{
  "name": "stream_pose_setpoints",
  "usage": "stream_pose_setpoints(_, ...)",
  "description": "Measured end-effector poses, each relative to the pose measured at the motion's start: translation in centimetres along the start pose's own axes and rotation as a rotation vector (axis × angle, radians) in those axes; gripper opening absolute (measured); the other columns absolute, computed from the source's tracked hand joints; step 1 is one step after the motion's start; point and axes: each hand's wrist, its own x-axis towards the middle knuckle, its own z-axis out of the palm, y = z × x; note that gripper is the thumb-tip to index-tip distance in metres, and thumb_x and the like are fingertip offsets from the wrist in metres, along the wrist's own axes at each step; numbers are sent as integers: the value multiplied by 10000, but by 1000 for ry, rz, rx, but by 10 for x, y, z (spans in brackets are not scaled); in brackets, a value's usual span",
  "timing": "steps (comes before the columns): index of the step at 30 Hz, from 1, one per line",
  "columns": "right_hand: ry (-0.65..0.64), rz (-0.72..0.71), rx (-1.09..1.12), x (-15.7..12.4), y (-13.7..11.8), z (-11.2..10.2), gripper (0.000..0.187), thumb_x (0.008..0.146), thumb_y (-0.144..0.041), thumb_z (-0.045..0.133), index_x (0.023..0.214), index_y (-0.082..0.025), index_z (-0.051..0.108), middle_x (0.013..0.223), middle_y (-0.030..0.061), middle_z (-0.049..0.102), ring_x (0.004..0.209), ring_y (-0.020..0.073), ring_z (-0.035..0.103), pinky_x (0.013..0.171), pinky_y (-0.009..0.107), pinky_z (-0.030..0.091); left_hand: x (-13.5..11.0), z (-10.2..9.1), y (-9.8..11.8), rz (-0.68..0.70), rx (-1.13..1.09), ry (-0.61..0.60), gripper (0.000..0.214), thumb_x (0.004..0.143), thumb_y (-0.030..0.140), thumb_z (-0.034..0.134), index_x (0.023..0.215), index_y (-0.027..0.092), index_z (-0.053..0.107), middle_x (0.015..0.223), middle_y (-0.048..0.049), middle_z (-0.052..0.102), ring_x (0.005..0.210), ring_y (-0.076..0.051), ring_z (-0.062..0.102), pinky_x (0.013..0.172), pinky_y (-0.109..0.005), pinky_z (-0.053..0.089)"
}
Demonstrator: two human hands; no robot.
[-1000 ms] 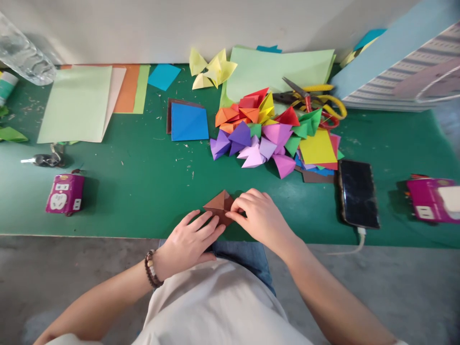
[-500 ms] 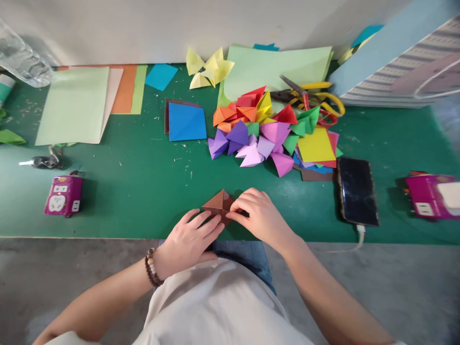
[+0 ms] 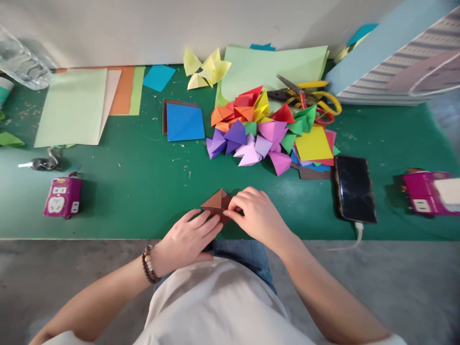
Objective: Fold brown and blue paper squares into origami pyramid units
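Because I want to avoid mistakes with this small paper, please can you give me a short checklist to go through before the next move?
1. Brown paper piece touched by both left hand and right hand: ok.
2. Folded edges lined up: cannot tell, the fingers cover part of them.
3. Pile of folded coloured paper apart from the brown piece: ok.
4. Scissors away from both hands, beyond the pile: ok.
5. Phone apart from the right hand: ok.
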Motion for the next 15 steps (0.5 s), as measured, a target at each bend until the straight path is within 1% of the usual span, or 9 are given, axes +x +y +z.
stream_pose_setpoints(4,9,15,2,0,-1,0,208,815,-262,738,690,-203,583,719,6,651,831,206,544,697,331,333,3,-4,-3,14,-23,-37,725,840,620,583,1382,152,471,1410,-93,528,1270,-256,464,1105,-427,350)
stream_pose_setpoints(10,57,-25,5,-3,3,4,184,862,-256,677,709,-211,585,724,23,638,828,215,540,697,341,344,9,-9,-4,-14,-47,-61,719,809,612,633,1353,162,496,1408,-79,536,1242,-261,467,1046,-420,382)
stream_pose_setpoints(12,115,-52,8,-9,5,8,94,875,-277,661,828,-206,623,812,43,653,870,225,545,744,352,367,10,-11,-2,-25,-45,-66,686,821,597,630,1346,173,505,1411,-79,536,1235,-263,472,1030,-417,383)
stream_pose_setpoints(13,164,-64,10,-13,6,10,88,883,-285,651,905,-202,634,870,56,657,895,229,546,773,358,376,11,-11,-2,-31,-45,-68,673,827,587,631,1347,178,505,1416,-79,532,1235,-262,472,1025,-414,383)
stream_pose_setpoints(14,220,-73,13,-18,7,13,121,892,-287,639,974,-199,637,926,67,656,915,229,546,796,360,383,11,-12,-1,-36,-45,-71,667,829,576,636,1349,181,504,1421,-78,527,1236,-261,471,1021,-411,383)
stream_pose_setpoints(15,275,-83,16,-23,7,16,122,901,-281,627,990,-199,640,946,71,653,918,225,546,803,355,386,11,-12,0,-40,-45,-73,666,829,569,641,1351,181,502,1425,-77,524,1237,-261,470,1018,-410,383)
